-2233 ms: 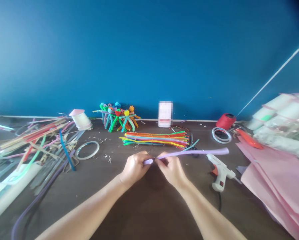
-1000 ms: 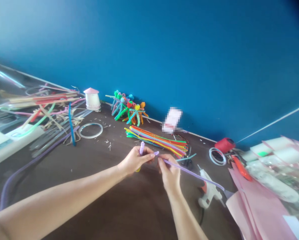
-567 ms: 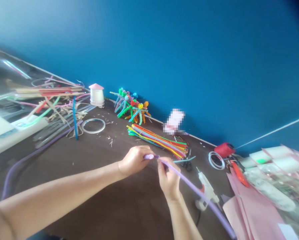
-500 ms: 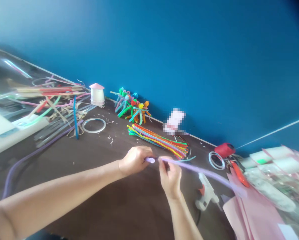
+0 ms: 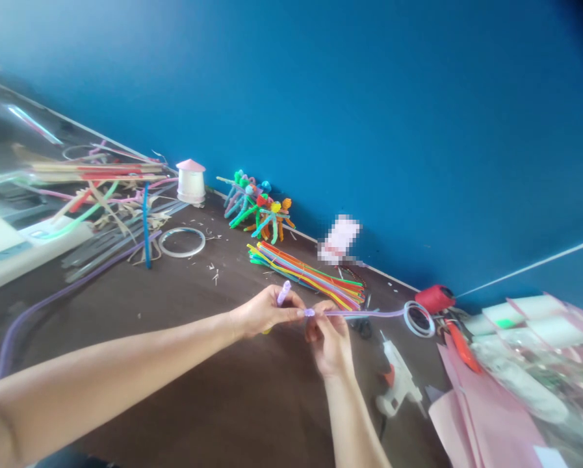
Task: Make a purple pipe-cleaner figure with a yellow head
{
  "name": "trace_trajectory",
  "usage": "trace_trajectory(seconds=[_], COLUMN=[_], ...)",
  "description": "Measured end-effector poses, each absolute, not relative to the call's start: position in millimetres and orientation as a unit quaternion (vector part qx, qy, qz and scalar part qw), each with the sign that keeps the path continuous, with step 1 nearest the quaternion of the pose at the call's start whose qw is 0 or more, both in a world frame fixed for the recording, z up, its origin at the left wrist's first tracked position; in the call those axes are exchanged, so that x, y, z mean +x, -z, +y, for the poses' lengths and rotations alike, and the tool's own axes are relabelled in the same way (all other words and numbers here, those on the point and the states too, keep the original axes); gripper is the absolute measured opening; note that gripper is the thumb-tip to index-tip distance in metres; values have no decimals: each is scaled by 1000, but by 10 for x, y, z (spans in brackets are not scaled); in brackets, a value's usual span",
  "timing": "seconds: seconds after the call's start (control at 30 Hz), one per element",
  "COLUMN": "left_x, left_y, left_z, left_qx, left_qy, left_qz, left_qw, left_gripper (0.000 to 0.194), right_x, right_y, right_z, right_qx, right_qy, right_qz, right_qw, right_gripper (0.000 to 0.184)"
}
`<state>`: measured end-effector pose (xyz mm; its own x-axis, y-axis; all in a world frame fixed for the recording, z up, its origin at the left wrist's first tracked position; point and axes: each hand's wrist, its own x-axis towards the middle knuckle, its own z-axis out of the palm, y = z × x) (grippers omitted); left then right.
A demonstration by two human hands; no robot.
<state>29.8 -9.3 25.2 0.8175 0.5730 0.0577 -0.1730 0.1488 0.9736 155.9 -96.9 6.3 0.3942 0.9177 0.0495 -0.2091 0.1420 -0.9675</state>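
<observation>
My left hand and my right hand meet in front of me over the dark tabletop. A lilac pipe cleaner runs rightward from my right fingertips, and its far end reaches a clear tape ring. A thicker lilac end sticks up from my left fingers. A small yellow bit shows beneath my left hand. A white glue gun lies below and right of my right hand, not touched. A bundle of multicoloured pipe cleaners lies just beyond my hands.
Pipe-cleaner figures stand by the wall. Left lie a tape ring, a pink-topped cup and a heap of strips. Right lie a red spool, orange-handled scissors, pink paper sheets and plastic-wrapped rolls.
The long end of the lilac pipe cleaner has swung up from the lower right to lie level toward the tape ring. The thicker end now stands up from my left fingers.
</observation>
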Motion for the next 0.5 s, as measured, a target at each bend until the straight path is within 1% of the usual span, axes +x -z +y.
trace_trajectory(seconds=[0.1, 0.17, 0.23, 0.33, 0.5], left_x=[322, 332, 337, 340, 357], left_y=[-254, -262, -271, -271, -216], left_z=[-127, -140, -141, -129, -90], left_qx=[536, 513, 508, 504, 513], left_qy=[-258, -260, -263, -262, -255], left_qz=[220, 243, 253, 261, 274], left_qw=[773, 781, 781, 780, 773], left_gripper=[25, 27, 27, 28, 29], right_x=[1535, 1524, 1517, 1514, 1499], right_y=[-57, -71, -92, -114, -107], right_z=[-986, -994, -997, -995, -1014], right_qx=[-571, -623, -652, -663, -668], right_qy=[-297, -204, -136, -93, -78], right_qz=[-410, -455, -492, -525, -553], right_qw=[646, 603, 561, 525, 493], right_gripper=[15, 15, 15, 15, 12])
